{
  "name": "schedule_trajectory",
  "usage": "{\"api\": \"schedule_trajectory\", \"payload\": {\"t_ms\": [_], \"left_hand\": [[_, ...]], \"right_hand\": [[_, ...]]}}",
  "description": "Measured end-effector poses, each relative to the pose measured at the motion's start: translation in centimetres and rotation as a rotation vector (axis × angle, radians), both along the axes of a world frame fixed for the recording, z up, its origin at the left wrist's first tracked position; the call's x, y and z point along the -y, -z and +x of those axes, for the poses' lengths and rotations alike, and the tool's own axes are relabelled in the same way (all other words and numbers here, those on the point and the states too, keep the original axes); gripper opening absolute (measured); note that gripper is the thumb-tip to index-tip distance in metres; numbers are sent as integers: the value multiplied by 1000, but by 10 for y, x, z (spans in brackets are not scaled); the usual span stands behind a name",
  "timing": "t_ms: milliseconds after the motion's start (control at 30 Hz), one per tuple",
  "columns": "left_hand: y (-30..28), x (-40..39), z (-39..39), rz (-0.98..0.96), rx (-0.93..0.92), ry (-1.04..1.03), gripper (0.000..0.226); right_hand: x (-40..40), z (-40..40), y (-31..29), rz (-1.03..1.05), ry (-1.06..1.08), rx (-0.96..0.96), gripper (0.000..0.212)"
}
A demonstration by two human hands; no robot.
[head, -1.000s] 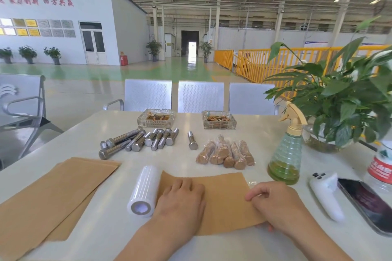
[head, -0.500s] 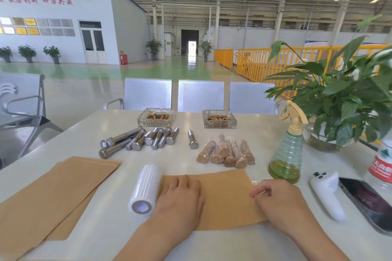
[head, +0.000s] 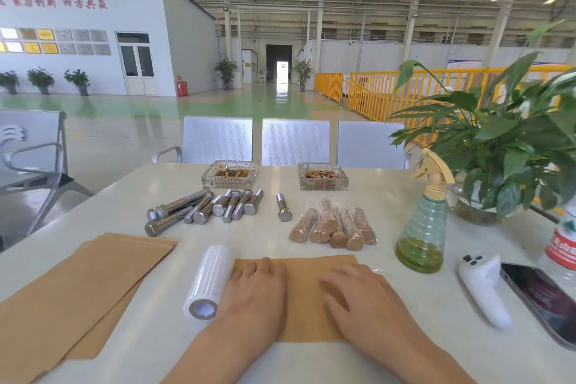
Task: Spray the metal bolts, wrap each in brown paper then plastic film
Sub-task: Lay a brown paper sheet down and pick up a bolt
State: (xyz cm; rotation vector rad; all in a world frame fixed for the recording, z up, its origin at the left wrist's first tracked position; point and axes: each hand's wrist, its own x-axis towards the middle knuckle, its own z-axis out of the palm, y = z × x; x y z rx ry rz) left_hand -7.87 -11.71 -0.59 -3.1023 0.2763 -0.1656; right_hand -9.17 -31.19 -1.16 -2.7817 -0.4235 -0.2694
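Resting flat on a sheet of brown paper [head: 305, 299] at the near edge of the white tabletop [head: 420, 315], the left hand [head: 254, 293] and the right hand [head: 358, 299] both lie palm down with fingers relaxed, grasping nothing. Just left of the left hand, touching it, lies a roll of plastic film [head: 209, 282] with its open core facing the person. Further left, a stack of brown paper sheets [head: 78, 287] spreads toward the tabletop's edge. To the right sit a white controller [head: 483, 287] and a dark phone [head: 542, 299] beside it. Beyond the paper, a cluster of wrapped bolts [head: 333, 226] lies near a green-tinted spray bottle [head: 422, 227]. One bare bolt [head: 283, 207] lies alone, with a pile of metal bolts [head: 202, 209] to its left. Behind them stand two glass ashtrays [head: 229, 174], and a potted plant [head: 505, 146] fills the far right.
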Motion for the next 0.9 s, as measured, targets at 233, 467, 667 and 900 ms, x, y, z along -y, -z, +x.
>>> {"api": "schedule_trajectory", "payload": {"t_ms": [233, 467, 667, 900], "left_hand": [[-16, -8, -4, 60, -4, -26, 30], [-54, -1, 51, -42, 48, -83, 33], [-57, 9, 144, -85, -171, 44, 59], [-39, 0, 165, -17, -202, 29, 49]], "right_hand": [[-2, 7, 16, 32, -23, 36, 40], [-2, 11, 20, 71, -49, 110, 43], [-8, 7, 20, 27, -123, 134, 45], [-7, 4, 22, 65, -99, 269, 22]]}}
